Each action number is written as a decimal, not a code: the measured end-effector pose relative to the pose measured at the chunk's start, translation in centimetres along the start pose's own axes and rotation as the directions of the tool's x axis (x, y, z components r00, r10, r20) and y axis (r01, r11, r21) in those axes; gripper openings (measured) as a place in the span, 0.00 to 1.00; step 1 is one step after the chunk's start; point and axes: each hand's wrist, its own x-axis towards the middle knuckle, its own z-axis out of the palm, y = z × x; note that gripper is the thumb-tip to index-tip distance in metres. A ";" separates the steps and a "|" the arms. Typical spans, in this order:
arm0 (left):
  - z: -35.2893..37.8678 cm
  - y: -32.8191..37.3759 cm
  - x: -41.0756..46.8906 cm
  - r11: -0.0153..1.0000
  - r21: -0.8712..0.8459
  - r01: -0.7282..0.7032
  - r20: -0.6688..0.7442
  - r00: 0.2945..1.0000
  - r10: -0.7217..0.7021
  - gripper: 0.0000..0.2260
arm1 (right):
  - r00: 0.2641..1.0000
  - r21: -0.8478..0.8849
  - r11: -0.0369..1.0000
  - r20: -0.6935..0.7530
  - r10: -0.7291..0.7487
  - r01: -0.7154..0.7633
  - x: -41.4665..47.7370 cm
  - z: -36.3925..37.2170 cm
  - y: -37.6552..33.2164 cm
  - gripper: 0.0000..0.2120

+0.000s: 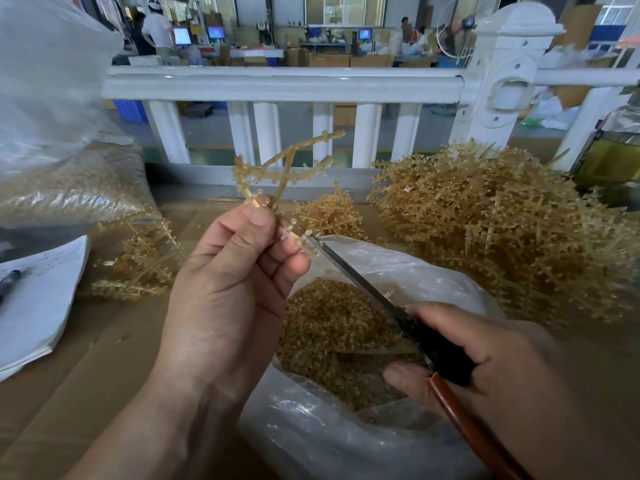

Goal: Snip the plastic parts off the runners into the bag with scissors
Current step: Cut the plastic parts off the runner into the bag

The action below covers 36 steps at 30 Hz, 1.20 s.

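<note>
One runner is pinched in the left hand; the right hand grips the scissors, tips at a part over the bag; a snip seems due.

Soft, even indoor light fills the frame, with daylight at the windows along the top edge. Wide-angle distortion bows the white railing. The clear bag at upper left is blurred and hazy; faint glare streaks the plastic bag at lower centre.
</note>
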 end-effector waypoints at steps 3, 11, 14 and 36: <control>0.0 0.0 0.0 1.000 -0.002 0.001 -0.004 1.000 -0.001 0.07 | 1.000 0.001 1.000 -0.007 0.001 -0.001 -0.1 0.0 0.0 0.29; -0.2 -0.1 0.1 1.000 0.002 0.002 -0.006 1.000 -0.002 0.07 | 1.000 -0.005 1.000 0.008 -0.006 0.007 -0.2 -0.2 -0.2 0.26; -0.1 -0.1 0.1 1.000 -0.003 0.002 -0.003 1.000 -0.002 0.06 | 1.000 -0.016 1.000 -0.016 -0.004 0.004 -0.3 -0.4 -0.3 0.26; 0.1 0.0 0.0 0.999 0.023 0.033 -0.037 0.999 -0.033 0.07 | 1.000 -0.087 0.996 0.018 0.007 -0.006 0.0 -0.2 0.0 0.32</control>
